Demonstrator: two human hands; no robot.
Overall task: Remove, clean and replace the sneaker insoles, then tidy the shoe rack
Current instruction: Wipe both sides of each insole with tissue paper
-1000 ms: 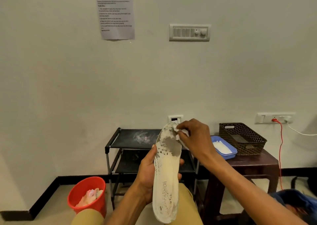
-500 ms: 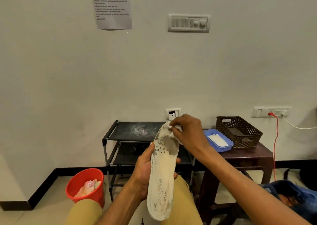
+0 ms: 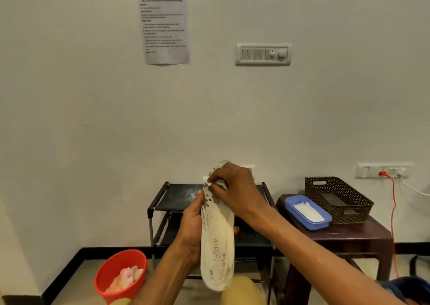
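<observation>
insole (image 3: 217,242): held upright over the lap, heel end down, toe end up in front of the shoe rack. Flat, thin, flexible-looking; cream face with dark flaky patches, thickest near the toe, sparser at the heel. Printed "FASHION" mid-length.
left hand (image 3: 192,230): grips the insole at mid-length, thumb on the left edge, fingers wrapped behind.
right hand (image 3: 235,188): pinches a small white wipe (image 3: 210,183) against the toe-end dirt.
step: scrubbing the toe patch, I'd say. Advice: back the toe with the left fingers so it doesn't flex away; short firm strokes in one direction; refold the wipe to a fresh face; then do the heel specks.
risk: the printed face looks worn, so hard rubbing may lift more of it.
bucket (image 3: 103,281): red plastic, on the floor to the left, crumpled wipes inside.
shoe rack (image 3: 179,196): black frame, dark shelves, pale dusty smear on top. No shoes visible on it.
stool (image 3: 349,237): dark maroon, glossy plastic, right of the rack.
tray (image 3: 309,224): blue, shallow, white wipes inside.
basket (image 3: 349,214): brown perforated plastic, behind the tray.
</observation>
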